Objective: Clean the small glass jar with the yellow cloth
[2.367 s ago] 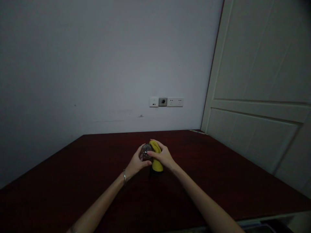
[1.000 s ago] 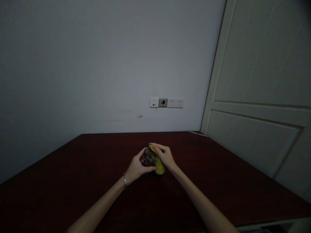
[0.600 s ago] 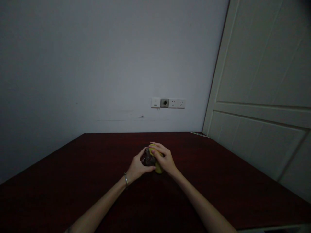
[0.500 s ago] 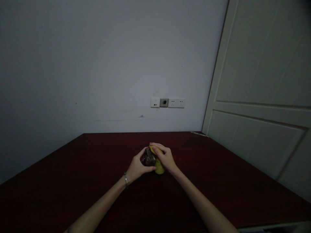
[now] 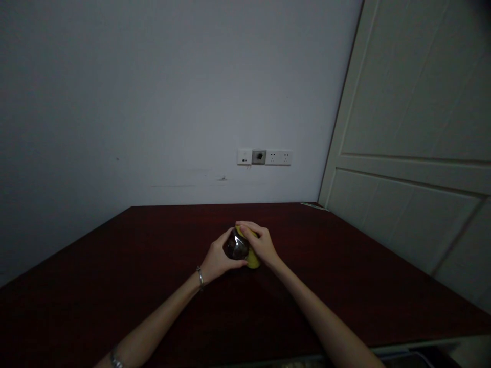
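Note:
A dark, shiny, rounded glass-like object (image 5: 237, 246) sits in the grip of my left hand (image 5: 217, 259), thumb along its near side and fingers around the far side. I cannot make out its exact kind. My right hand (image 5: 261, 245) presses a yellow cloth (image 5: 252, 259) against the object's right side. Part of the cloth hangs below the right fingers. Both hands are close together over the dark red table (image 5: 172, 235), and whether the object touches the tabletop is hidden.
Behind the table rises a pale wall (image 5: 184, 92) with a row of sockets (image 5: 264, 157). A panelled white door (image 5: 406, 112) stands along the right. A thin flat strip (image 5: 314, 206) lies at the table's far right corner.
The object has turned in my left hand, showing a smoother, shinier face. Both hands keep their holds. The whole view has shifted slightly, showing more of the table's near edge.

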Motion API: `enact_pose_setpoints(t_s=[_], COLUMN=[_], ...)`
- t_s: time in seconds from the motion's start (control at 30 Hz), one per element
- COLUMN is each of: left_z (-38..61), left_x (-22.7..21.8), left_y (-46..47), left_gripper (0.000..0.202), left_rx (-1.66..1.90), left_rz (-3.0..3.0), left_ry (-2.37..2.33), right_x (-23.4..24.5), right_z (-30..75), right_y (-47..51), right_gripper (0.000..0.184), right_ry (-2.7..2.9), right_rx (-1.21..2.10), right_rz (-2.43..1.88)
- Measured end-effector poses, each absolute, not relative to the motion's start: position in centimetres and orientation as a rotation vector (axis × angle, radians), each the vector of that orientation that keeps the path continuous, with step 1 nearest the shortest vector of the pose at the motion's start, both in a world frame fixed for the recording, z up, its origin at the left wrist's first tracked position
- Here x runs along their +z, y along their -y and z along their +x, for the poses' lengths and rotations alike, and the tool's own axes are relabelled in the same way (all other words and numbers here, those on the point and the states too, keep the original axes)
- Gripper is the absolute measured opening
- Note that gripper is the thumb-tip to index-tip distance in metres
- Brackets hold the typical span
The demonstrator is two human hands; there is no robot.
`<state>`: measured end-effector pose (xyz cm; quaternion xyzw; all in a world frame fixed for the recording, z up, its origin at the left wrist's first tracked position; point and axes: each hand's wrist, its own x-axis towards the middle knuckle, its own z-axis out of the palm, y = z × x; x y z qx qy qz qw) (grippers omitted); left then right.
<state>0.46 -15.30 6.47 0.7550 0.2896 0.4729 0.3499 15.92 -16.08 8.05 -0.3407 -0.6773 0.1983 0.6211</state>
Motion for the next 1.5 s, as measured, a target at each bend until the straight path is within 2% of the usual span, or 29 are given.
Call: enact_pose_setpoints(t_s=[0.23, 0.5, 0.8, 1.03, 1.3, 1.5], left_z=[0.7, 0.7, 1.2, 1.1, 1.3, 1.4], left_x=[6.5, 6.3, 6.4, 6.5, 6.3, 6.5], left_y=[15.5, 15.4, 15.4, 15.7, 15.3, 15.6], left_gripper=[0.079, 0.085, 0.073, 0.075, 0.07, 0.064], left_rx=[1.26, 1.248, 1.197, 1.151, 1.2, 1.184], left_rz=[1.961, 2.03, 1.713, 1.633, 1.536, 1.528], left_ry=[-0.836, -0.814, -0.627, -0.546, -0.61, -0.627], right_x=[8.6, 8.3, 8.5, 8.1, 8.4, 8.0], right_z=[16.0, 16.0, 16.2, 16.3, 16.2, 16.2], right_y=[17.7, 16.3, 17.5, 16.2, 17.4, 16.4], right_gripper=[0.023, 0.023, 0.022, 0.027, 0.022, 0.023], right_ry=[1.832, 1.599, 1.652, 1.414, 1.63, 1.5], right_rx=[0.161, 0.461, 0.331, 0.597, 0.342, 0.45], right_rz=[-0.731, -0.821, -0.702, -0.788, -0.674, -0.733])
